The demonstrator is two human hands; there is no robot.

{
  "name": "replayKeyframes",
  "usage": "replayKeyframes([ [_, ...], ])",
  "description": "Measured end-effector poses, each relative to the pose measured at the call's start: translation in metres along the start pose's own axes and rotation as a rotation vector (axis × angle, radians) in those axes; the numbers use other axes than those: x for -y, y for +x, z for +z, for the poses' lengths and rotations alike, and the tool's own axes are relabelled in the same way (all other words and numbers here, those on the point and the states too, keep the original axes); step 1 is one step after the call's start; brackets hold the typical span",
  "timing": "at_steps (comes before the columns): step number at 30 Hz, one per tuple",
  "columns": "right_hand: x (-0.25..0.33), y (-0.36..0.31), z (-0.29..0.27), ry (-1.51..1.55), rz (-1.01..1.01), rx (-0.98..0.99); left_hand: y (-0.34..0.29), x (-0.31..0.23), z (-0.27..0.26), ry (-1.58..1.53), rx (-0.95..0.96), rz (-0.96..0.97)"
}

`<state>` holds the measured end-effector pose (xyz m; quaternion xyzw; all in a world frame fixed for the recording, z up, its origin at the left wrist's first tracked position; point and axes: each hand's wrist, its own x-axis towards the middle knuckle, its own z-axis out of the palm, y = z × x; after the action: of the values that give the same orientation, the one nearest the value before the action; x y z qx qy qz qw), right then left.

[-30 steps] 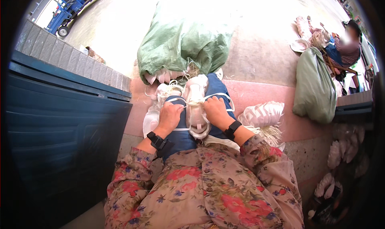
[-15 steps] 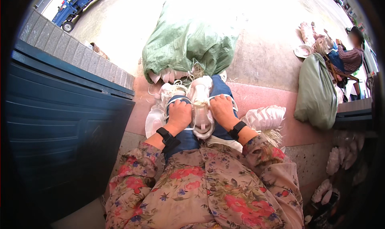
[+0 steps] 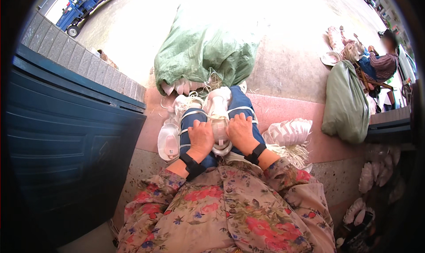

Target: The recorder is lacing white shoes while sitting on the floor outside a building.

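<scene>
A white lace-up sneaker point(image 3: 218, 104) is upright between my knees, its toe pointing away and its heel toward me. My left hand point(image 3: 201, 135) is closed beside the shoe's left side over my thigh. On the other side, my right hand point(image 3: 241, 130) is closed against the ankle part. Both hands appear to grip the white shoelace point(image 3: 242, 108), which loops out over my blue-clad thighs; the exact pinch is hidden by my fingers. Another white shoe point(image 3: 169, 142) lies left of my left leg, its insole showing.
A large green sack point(image 3: 206, 54) with white shoe pieces at its mouth stands ahead. To the right lies a row of white shoe parts point(image 3: 290, 131) with loose laces. Farther right are another green sack point(image 3: 346, 102) and a seated person point(image 3: 383, 65). A blue door point(image 3: 71, 142) flanks my left.
Both hands have drawn inward toward the shoe, and the right has come slightly down. The laces, earlier stretched outward by the hands, now lie in loops over the thighs.
</scene>
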<state>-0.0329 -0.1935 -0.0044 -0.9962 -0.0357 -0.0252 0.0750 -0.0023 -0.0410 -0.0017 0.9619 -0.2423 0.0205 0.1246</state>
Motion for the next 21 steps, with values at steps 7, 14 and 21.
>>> replayKeyframes([
  [7,-0.020,-0.002,0.020,0.325,-0.023,-0.095,0.013,0.006,-0.003,-0.228,-0.117,-0.014],
  [14,-0.017,0.000,0.020,0.574,0.001,-0.157,0.069,-0.011,0.004,-0.048,0.114,0.139],
  [21,-0.014,0.009,0.010,0.024,-0.192,-0.073,0.073,0.007,0.004,0.032,-0.194,0.388],
])
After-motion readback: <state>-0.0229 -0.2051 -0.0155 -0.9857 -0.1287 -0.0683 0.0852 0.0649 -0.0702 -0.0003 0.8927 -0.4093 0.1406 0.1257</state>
